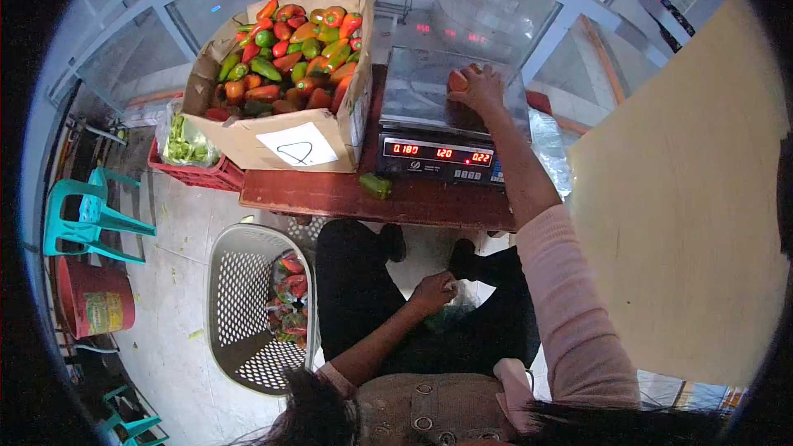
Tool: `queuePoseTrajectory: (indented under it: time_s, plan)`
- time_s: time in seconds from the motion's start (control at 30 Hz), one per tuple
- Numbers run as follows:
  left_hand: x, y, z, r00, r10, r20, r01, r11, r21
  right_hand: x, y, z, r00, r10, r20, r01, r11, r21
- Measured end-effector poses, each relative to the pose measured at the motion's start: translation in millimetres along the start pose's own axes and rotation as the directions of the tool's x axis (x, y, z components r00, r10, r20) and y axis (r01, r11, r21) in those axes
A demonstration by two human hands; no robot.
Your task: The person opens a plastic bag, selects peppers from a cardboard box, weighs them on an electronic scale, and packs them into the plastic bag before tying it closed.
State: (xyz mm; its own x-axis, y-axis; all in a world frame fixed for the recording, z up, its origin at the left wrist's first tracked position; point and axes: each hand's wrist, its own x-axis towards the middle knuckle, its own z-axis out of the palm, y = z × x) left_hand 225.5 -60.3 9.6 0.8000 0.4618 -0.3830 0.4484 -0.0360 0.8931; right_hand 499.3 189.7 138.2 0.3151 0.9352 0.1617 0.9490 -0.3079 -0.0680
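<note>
My right hand (482, 91) reaches over the metal pan of a digital scale (413, 87), its fingers closed around a red pepper (457, 80). The scale's red display reads 0.180, 1.20 and 0.22. Down at my lap, my left hand (433, 294) is closed on a clear plastic bag (453, 314). On the table's front edge, below the scale, lies a single green pepper (376, 186). Left of the scale stands a cardboard box (239, 136) heaped with red, green and orange peppers (289, 54).
A beige laundry basket (248, 314) on the floor at my left holds bagged peppers (291, 297). Farther left are a red crate (198, 172) with bagged greens, a teal stool (91, 215) and a red bucket (95, 297). A wooden panel (686, 198) stands on the right.
</note>
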Motion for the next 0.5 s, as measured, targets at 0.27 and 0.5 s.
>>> queuePoseTrajectory:
  time_s: [0.27,0.5]
  plan:
    - [11.8,-18.9,1.8,0.992,-0.113,-0.048,0.099,0.966,-0.24,5.4,12.7,8.0,0.992,0.062,-0.108,-0.035,0.972,0.233]
    - [20.5,-44.1,-13.2,0.901,-0.03,-0.433,0.011,0.999,-0.047,-183.2,-9.7,-83.5,0.948,-0.317,0.016,-0.227,-0.641,0.733]
